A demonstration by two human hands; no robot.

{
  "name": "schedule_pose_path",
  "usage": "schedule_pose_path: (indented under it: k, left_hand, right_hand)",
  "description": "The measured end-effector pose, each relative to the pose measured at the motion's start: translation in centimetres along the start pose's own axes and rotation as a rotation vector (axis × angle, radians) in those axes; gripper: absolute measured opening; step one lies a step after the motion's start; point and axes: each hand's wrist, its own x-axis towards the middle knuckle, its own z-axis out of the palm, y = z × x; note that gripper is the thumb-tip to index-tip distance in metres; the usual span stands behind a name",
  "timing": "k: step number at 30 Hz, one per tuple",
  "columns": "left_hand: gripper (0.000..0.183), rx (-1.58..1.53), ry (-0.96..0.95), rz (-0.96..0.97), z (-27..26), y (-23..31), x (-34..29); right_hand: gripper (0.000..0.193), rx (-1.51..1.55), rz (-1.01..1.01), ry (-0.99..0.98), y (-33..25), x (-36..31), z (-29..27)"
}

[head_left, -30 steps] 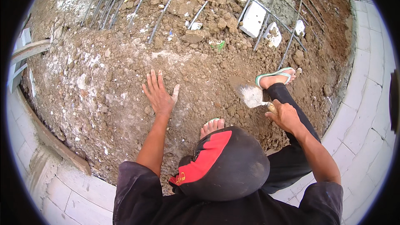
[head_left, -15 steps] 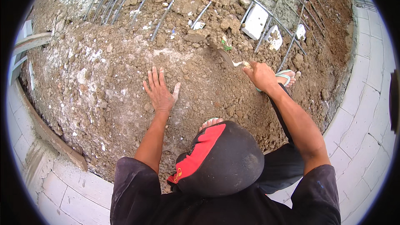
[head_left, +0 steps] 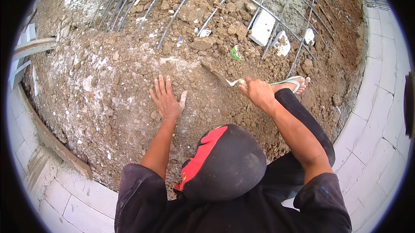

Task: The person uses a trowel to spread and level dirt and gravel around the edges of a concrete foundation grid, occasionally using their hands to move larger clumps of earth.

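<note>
Soil surface with hand trowel, places referred to the green scrap point(head_left: 235, 53). Far right of the scrap, the soil point(head_left: 99, 116) ends at pale paving point(head_left: 376, 99); far left and nearer the wearer, a wooden board point(head_left: 78, 162) edges it. Steel rods point(head_left: 180, 12) bound the working room beyond the scrap; left of it and on its near side, soil separates the hands. The right hand point(head_left: 258, 93), near side and slightly right, is closed around the handle of the trowel point(head_left: 217, 74), whose blade lies near-left of the scrap, seen almost edge-on; soil contact cannot be told. The left hand point(head_left: 167, 102), near-left, rests palm down, fingers spread. The surface is lumpy, brown and white-flecked; a white block point(head_left: 262, 28) lies beyond-right.
</note>
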Motion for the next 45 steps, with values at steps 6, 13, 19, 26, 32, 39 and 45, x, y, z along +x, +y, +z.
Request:
schedule_pose_path:
  k: [6, 13, 19, 26, 32, 39, 45]
  left_hand:
    - [0.092, -0.025, -0.061, -0.018, 0.1, -0.1, -0.6]
    - [0.094, -0.063, -0.096, -0.036, -1.0, 1.2, -0.1]
    - [0.096, -0.066, -0.074, -0.035, -0.7, 0.4, -0.6]
    - [0.094, -0.041, -0.056, -0.063, -1.3, -0.2, -0.8]
    - [0.094, -0.062, -0.037, -0.018, -0.6, 1.3, -0.1]
    - [0.093, -0.035, -0.043, -0.034, -1.0, 0.9, -0.1]
    - [0.095, -0.041, -0.050, -0.025, -0.9, 0.5, -0.3]
  right_hand:
    - [0.047, 0.224, 0.291, 0.197, 2.2, -0.7, -3.7]
    - [0.047, -0.056, -0.040, -0.010, -2.0, 4.5, -4.7]
    - [0.052, -0.215, -0.027, 0.210, 7.2, 7.2, -11.4]
    - [0.048, -0.394, -0.183, 0.208, 6.5, 5.4, -15.0]
    - [0.048, -0.500, -0.138, 0.153, 10.0, 11.8, -13.9]
    - [0.047, -0.386, 0.012, 0.285, 10.7, 10.2, -19.7]
    - [0.040, -0.060, 0.106, 0.261, 11.5, 7.5, -16.5]
